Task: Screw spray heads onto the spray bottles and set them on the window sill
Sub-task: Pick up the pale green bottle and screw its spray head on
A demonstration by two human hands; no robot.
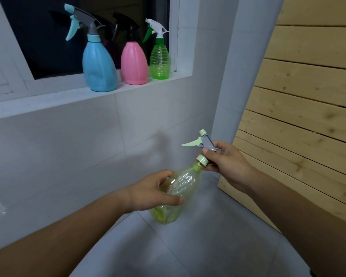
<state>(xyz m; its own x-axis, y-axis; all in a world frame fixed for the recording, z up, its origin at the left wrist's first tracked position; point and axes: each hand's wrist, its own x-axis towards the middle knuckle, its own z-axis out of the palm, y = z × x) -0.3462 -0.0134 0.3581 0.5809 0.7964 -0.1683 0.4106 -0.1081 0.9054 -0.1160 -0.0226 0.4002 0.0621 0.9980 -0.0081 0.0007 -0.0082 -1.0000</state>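
My left hand (pixel 155 191) grips a clear pale-green bottle (pixel 180 188) round its body, tilted with the neck pointing up and right. My right hand (pixel 226 164) holds a grey and pale-green spray head (pixel 203 141) at the bottle's neck, its collar (pixel 201 159) sitting just above the threaded mouth. On the white window sill (pixel 54 100) stand three bottles with heads fitted: a blue one (pixel 99 64), a pink one (pixel 134 63) and a clear green one (pixel 160 60).
A dark window (pixel 48 37) is behind the sill. Grey tiled wall runs below it and a tiled floor (pixel 208 246) lies under my hands. A slatted wooden panel (pixel 308 96) leans at the right. A white column (pixel 230 66) stands between wall and wood.
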